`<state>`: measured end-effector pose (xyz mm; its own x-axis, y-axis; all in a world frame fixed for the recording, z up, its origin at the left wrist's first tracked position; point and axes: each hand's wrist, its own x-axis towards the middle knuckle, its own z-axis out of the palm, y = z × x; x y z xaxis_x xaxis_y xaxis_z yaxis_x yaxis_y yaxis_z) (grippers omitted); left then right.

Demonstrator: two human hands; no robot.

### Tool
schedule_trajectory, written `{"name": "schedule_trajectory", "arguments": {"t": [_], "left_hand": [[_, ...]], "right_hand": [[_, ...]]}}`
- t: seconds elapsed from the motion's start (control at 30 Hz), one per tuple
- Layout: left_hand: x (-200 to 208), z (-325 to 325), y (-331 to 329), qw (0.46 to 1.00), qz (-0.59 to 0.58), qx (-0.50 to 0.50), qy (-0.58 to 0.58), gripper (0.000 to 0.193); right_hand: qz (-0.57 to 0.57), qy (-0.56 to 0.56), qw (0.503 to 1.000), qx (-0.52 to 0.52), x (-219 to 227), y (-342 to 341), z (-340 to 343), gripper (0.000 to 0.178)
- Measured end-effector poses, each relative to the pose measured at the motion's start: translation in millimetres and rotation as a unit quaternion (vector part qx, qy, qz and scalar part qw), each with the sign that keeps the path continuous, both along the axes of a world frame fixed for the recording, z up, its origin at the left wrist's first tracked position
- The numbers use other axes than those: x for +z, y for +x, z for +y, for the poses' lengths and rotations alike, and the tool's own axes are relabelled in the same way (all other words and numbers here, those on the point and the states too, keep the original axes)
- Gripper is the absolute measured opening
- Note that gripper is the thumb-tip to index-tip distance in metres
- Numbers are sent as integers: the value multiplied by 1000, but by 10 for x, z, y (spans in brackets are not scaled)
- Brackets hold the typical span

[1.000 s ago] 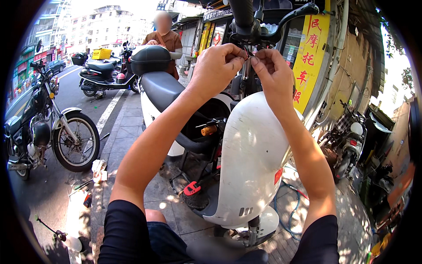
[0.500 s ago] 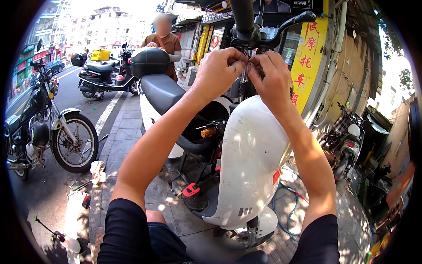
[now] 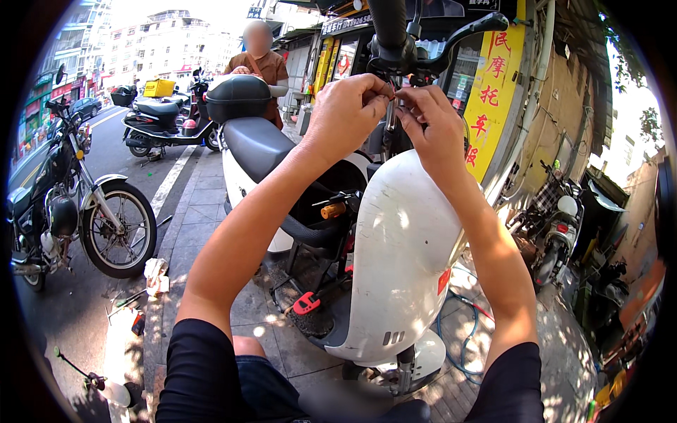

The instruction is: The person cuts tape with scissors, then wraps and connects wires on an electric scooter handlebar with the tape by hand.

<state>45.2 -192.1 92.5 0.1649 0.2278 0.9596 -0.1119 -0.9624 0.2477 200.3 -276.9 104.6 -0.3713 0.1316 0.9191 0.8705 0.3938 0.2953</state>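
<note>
Both of my hands are raised close together at the steering column of a scooter with a scuffed white front panel (image 3: pixel 402 261). My left hand (image 3: pixel 345 116) is pinched, its fingertips just below the handlebar clamp. Opposite it, my right hand (image 3: pixel 434 130) also has thumb and fingers drawn together, near the left fingertips. What they pinch is small and mostly hidden by the fingers, so I cannot tell its kind. Above them are the black handlebar grip (image 3: pixel 388 28) and a black brake lever (image 3: pixel 469 35). A shiny metal part (image 3: pixel 391 116) shows between the hands.
The scooter's dark seat (image 3: pixel 257 148) and black top box (image 3: pixel 238 99) lie to the left, with a person (image 3: pixel 266 67) behind. A motorcycle (image 3: pixel 116 225) stands at the left. A blue hose (image 3: pixel 448 345) lies right of the scooter; a red-and-black part (image 3: pixel 307 303) is low inside its frame.
My hands stay at the same spot on the column. The right fingers have shifted slightly, and a little more of the metal part shows between the hands. The view has moved slightly.
</note>
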Motion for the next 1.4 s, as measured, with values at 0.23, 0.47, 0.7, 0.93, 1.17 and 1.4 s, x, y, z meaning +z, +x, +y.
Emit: {"name": "schedule_trajectory", "arguments": {"t": [0.23, 0.47, 0.7, 0.93, 1.17, 1.4], "left_hand": [[9, -42, -13, 1000, 16, 20, -16, 19], [-2, -47, 7, 1000, 8, 26, 0, 19], [-14, 16, 23, 999, 0, 41, 13, 20], [-15, 5, 39, 1000, -3, 7, 2, 20], [5, -59, 20, 999, 10, 0, -49, 22], [0, -55, 42, 999, -1, 5, -39, 22]], "right_hand": [[-153, 115, 981, -28, 145, 14, 2, 25], [0, -4, 999, 43, 96, -72, 49, 12], [496, -463, 567, 466, 62, -18, 161, 12], [-7, 77, 997, -4, -3, -82, 22, 15], [-33, 131, 990, -31, 18, -63, 50, 15], [58, 57, 996, 48, -8, -121, 69, 10]]}}
